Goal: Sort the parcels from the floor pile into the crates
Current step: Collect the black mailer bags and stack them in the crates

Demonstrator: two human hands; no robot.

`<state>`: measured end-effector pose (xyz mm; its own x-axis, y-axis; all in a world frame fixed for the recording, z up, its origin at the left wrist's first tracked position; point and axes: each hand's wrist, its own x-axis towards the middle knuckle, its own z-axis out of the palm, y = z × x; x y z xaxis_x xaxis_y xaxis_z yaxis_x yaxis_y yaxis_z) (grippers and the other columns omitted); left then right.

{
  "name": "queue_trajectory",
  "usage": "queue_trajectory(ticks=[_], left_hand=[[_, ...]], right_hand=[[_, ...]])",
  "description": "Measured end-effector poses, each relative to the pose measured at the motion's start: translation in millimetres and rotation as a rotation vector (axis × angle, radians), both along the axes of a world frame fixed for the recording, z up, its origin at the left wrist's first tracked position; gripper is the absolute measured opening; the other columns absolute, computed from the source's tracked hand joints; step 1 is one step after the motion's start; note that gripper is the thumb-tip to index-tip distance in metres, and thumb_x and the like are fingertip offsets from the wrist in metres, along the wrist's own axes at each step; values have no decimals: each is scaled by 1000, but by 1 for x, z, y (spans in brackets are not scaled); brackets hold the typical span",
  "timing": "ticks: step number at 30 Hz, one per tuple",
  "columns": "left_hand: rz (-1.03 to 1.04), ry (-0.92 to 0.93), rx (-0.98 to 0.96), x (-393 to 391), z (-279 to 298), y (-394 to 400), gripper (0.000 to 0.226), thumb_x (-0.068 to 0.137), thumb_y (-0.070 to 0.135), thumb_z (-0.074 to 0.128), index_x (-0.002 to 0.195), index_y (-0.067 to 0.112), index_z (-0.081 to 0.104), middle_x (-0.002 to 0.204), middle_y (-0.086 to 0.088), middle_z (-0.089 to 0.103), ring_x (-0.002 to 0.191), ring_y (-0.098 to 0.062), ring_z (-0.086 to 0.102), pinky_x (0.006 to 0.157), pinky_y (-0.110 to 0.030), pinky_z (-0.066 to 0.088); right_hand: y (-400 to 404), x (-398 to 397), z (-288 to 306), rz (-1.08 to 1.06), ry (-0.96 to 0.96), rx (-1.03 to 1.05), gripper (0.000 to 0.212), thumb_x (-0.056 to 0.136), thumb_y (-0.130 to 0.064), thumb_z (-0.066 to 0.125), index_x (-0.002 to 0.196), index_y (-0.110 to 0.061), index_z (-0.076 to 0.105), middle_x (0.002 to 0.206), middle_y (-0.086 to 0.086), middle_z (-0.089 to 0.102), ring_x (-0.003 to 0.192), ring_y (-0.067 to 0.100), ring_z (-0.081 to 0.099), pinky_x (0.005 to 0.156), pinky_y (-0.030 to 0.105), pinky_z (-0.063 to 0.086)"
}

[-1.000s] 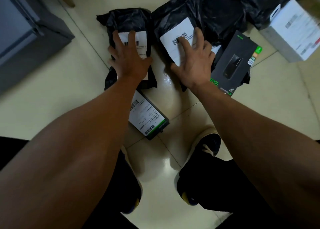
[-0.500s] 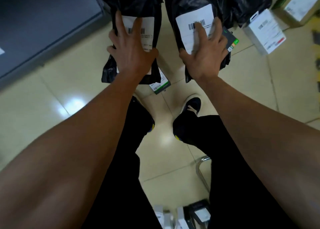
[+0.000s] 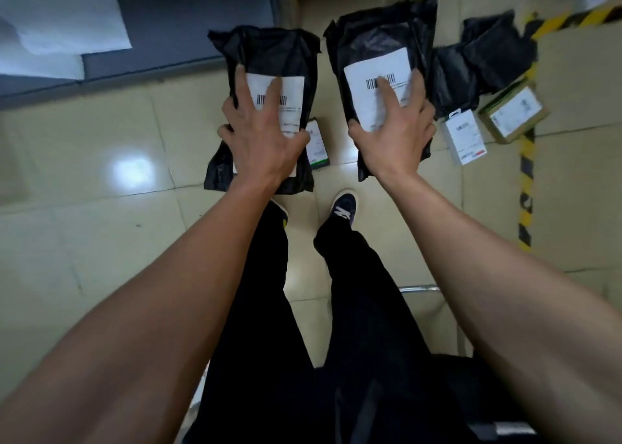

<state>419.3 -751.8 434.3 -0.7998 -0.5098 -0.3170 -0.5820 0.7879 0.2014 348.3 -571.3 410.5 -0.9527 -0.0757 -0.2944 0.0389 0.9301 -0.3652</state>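
I hold two black plastic-wrapped parcels up above the floor, one in each hand. My left hand (image 3: 261, 134) grips the left black parcel (image 3: 269, 56) over its white barcode label, thumb at its right edge. My right hand (image 3: 395, 129) grips the right black parcel (image 3: 377, 36), fingers spread across its white label. Below them the floor pile shows: more black parcels (image 3: 484, 56), a white box (image 3: 464, 137), a brown cardboard box (image 3: 513, 115) and a small labelled packet (image 3: 318, 144). A dark grey crate (image 3: 188, 16) stands at the upper left.
My legs in black trousers and my shoes (image 3: 343, 209) stand on beige floor tiles. Yellow-black hazard tape (image 3: 525, 174) runs down the right side. A white sheet (image 3: 57, 13) lies in the crate's corner. A metal bar (image 3: 419, 289) shows near my right leg.
I have risen from a crouch, lifting both parcels off the floor. The floor pile now lies farther below and the crate has come into view ahead.
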Motion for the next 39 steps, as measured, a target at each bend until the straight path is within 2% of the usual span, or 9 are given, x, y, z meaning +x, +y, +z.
queue_trajectory(ticks=[6,11,18,25,32,39], left_hand=[[145,37,-16,37,55,-30,84,72,58,66,148,38,36,169,-7,6,139,-41,28,99,-56,36],[310,94,-74,77,95,-86,87,72,57,68,150,38,34,169,-8,7,140,-42,29,99,-56,38],[553,204,-130,168,146,-193,84,72,57,69,148,38,37,169,-7,8,140,-41,28,100,-56,35],[802,270,-190,290,200,-303,83,74,55,68,149,38,38,169,-5,5,141,-40,26,101,-58,36],[969,234,-248,388,236,-377,84,74,56,69,150,38,36,169,-4,5,141,-38,26,104,-59,36],[1119,235,-280,430,245,-437,82,74,58,67,149,40,37,169,-2,6,139,-36,29,102,-53,37]], right_hand=[[-49,17,58,148,35,-29,76,76,-59,66,147,-38,44,166,4,17,137,33,31,107,49,33],[-115,38,102,312,51,-102,74,80,-54,69,147,-40,43,167,1,12,139,31,27,112,48,28],[-243,86,163,578,118,-135,77,82,-58,66,152,-38,39,167,3,12,141,34,27,115,51,26],[-389,178,220,807,154,-222,77,81,-60,68,150,-36,42,166,4,14,135,37,32,110,51,29],[-506,267,251,999,154,-316,75,82,-59,68,149,-35,43,166,4,14,136,37,31,111,52,28],[-598,308,255,1132,115,-355,75,83,-60,67,149,-36,43,166,1,13,138,34,29,109,50,29]])
